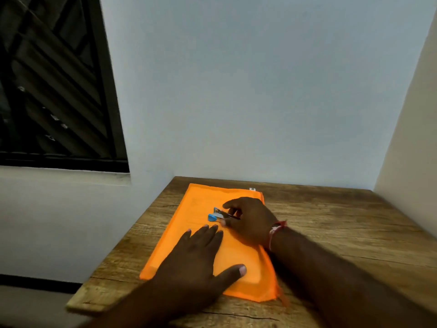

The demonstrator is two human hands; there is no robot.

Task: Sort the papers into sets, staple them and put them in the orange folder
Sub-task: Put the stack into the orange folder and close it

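Orange folder: it lies flat on the wooden table, near the left edge, with its long side running away from you.
Your left hand: palm down on the near half of the folder, fingers straight and spread, thumb out to the side. It presses on the cover and holds nothing.
Your right hand: over the far half of the folder, fingers curled round a small blue and silver stapler, with a red thread band on the wrist.
Stapler: it sits on top of the folder's cover, its blue end pointing left. You cannot tell whether its mouth is open.
Papers: none lie loose in view. Faint printed lines show through the cover near the far left corner, so sheets seem to be inside.
Done, as a judgement: either the filing is finished, or nothing has come out of the folder yet. This view does not settle which.
Left, as a judgement: you cannot confirm that any sets are sorted or stapled. The stapler has to come off the cover either way.
Surroundings: a pale wall behind the table and a dark window at upper left.
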